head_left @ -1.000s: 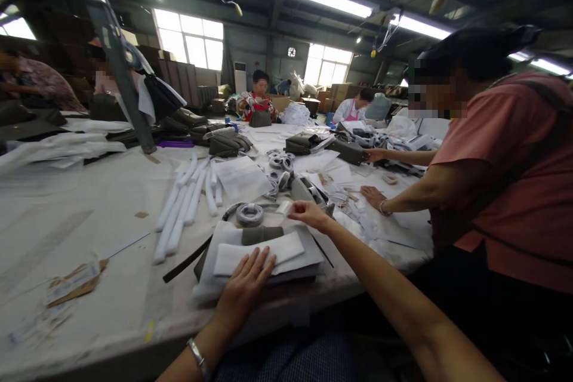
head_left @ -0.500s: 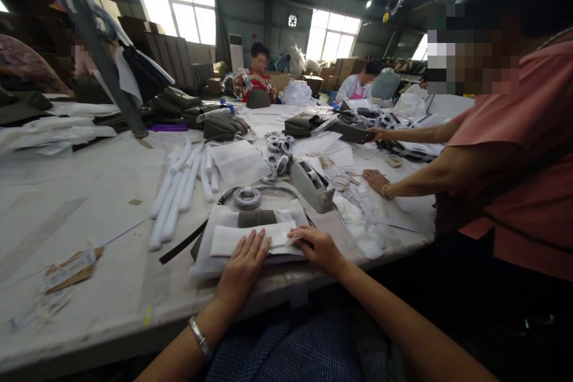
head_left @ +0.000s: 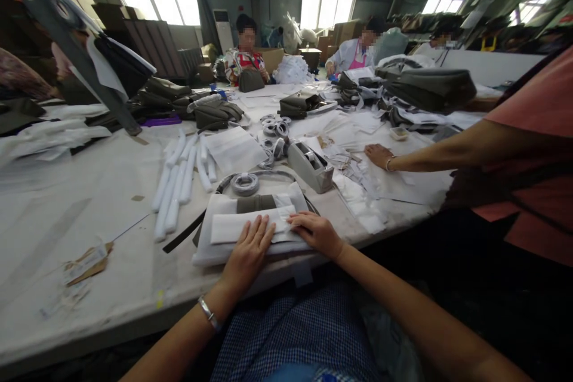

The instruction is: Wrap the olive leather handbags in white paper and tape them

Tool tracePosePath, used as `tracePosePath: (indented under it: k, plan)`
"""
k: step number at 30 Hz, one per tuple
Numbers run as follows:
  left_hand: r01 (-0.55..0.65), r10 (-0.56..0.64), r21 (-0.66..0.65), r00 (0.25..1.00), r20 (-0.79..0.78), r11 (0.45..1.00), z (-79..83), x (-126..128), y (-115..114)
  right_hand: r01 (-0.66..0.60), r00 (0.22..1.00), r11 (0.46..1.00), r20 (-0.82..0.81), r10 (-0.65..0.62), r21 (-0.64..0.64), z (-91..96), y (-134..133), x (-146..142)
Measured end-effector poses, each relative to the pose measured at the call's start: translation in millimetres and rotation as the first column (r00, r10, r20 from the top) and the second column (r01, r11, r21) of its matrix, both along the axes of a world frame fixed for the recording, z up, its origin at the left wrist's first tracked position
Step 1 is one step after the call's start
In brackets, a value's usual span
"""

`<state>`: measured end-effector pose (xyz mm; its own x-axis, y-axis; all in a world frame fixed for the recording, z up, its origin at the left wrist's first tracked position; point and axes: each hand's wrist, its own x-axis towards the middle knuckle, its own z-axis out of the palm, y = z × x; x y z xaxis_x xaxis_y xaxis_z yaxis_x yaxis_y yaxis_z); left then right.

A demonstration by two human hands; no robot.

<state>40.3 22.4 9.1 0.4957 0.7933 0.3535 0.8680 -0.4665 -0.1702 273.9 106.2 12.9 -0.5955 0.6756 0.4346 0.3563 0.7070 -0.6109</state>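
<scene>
Windows back one pale table (head_left: 120, 188), where one white strip (head_left: 227, 229) lies nearby, under the left hand's (head_left: 249, 248) flattened, unclenched fingers; the right hand's (head_left: 320, 236) bent fingers touch its end, grip unclear; beyond, one tape dispenser (head_left: 310, 168).

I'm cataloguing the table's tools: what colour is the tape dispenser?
The tape dispenser is grey, best seen in the head view.

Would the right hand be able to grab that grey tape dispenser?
Probably yes: the tape dispenser stands just beyond the right hand, with nothing tall between them, though that hand is busy at the white strip.
</scene>
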Motion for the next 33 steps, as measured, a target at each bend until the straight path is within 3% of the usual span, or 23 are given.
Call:
tracePosePath:
  k: [5, 8, 14, 23, 29, 33]
  plan:
    - [-0.037, 0.037, 0.007, 0.999, 0.010, 0.999, -0.9, -1.2, 3.5, 0.034, 0.985, 0.999, 0.172, -0.028, -0.036, 26.9, -7.0, -4.2]
    - [-0.038, 0.038, -0.013, 0.999, 0.029, 0.999, 3.3, -1.3, 5.9, -0.042, 0.971, 0.999, 0.235, 0.038, 0.014, 35.1, -11.6, -2.8]
    - [-0.028, 0.029, -0.013, 0.999, 0.046, 1.000, 4.7, -2.1, 7.2, -0.106, 0.954, 0.989, 0.290, 0.073, 0.101, 24.7, -9.1, 1.7]
    - [0.035, -0.016, -0.149, 0.991, 0.130, 0.988, 21.4, -11.0, 10.0, -0.113, 0.970, 0.959, 0.239, 0.049, 0.261, 16.2, -3.9, 3.0]
    - [-0.004, 0.017, -0.072, 0.984, 0.179, 0.997, 6.5, -7.1, 9.1, -0.229, 0.942, 0.954, 0.292, 0.167, 0.193, 21.1, 6.6, 9.3]
    - [-0.032, 0.042, -0.057, 0.985, 0.169, 0.998, 6.1, -3.4, 5.2, -0.125, 0.968, 0.961, 0.242, 0.064, 0.248, 10.9, 2.8, 5.8]
